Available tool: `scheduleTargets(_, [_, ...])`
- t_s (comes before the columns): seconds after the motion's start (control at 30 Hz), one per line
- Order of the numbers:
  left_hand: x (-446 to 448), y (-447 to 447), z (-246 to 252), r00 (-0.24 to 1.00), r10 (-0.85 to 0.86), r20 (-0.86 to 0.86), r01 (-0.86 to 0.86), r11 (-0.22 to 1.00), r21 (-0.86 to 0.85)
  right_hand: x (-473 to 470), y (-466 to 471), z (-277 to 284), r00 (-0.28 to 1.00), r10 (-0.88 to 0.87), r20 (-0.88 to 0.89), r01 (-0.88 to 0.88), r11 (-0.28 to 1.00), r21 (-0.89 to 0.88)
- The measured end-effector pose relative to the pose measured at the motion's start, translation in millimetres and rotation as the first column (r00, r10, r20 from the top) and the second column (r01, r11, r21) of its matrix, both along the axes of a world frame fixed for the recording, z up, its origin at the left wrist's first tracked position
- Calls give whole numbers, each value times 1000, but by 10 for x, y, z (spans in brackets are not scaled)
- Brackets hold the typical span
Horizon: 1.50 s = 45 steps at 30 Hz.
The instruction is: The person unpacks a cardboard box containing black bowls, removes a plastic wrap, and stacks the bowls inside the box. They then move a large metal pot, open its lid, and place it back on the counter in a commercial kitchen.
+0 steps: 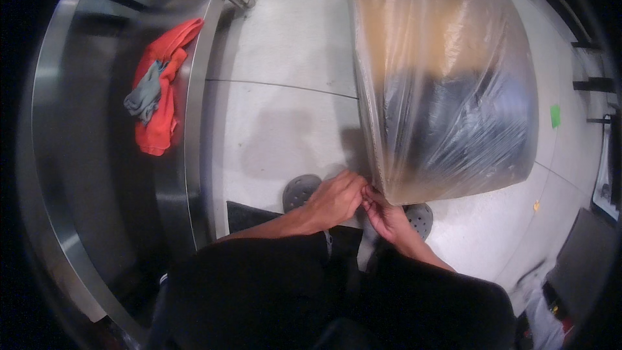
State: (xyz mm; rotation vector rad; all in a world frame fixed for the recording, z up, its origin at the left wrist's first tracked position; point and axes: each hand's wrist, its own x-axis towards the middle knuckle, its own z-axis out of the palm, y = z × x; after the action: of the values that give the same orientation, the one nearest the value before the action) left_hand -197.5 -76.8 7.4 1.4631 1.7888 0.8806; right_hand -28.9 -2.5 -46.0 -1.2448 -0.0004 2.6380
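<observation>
A large corrugated cardboard box (369, 146) stands before me, its top covered by clear plastic film (452, 121). Through the film show blurred orange and dark areas that I cannot identify. My left hand (340, 197) is at the box's near left corner, fingers bent and knuckles up. Just right of it, my right hand (384, 214) has thumb and fingers drawn together below that same corner. The fingertips of both hands meet there. Whatever may lie between them is too small or hidden to make out.
On the left, red cloths (158, 102) and a grey cloth (146, 92) lie on a stainless steel surface (116, 194). Grey perforated clogs (299, 192) are on the pale floor (282, 131) beneath me. A green floor marker (555, 116) and dark shelving (593, 85) are at right.
</observation>
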Motion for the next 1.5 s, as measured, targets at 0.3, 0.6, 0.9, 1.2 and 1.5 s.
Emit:
scheduleTargets(0.3, [-49,-108,38,994,-104,16,104,994,19,-46,-79,8,992,-106,-70,113,987,111])
scheduleTargets(0.6, [-42,-204,28,992,-55,116,68,991,-112,-98,-35,114,996,54,-71,-43,988,145])
scheduleTargets(0.9, [-118,-327,53,987,-127,98,122,991,48,-64,-81,114,994,-104,-31,107,986,125])
scheduleTargets(1.2, [-96,-539,47,997,-50,63,49,999,21,-97,-33,139,975,-156,-159,172,980,95])
scheduleTargets(1.5, [-181,-410,139,999,-50,12,50,998,43,-131,-10,316,989,9,-145,3,997,83])
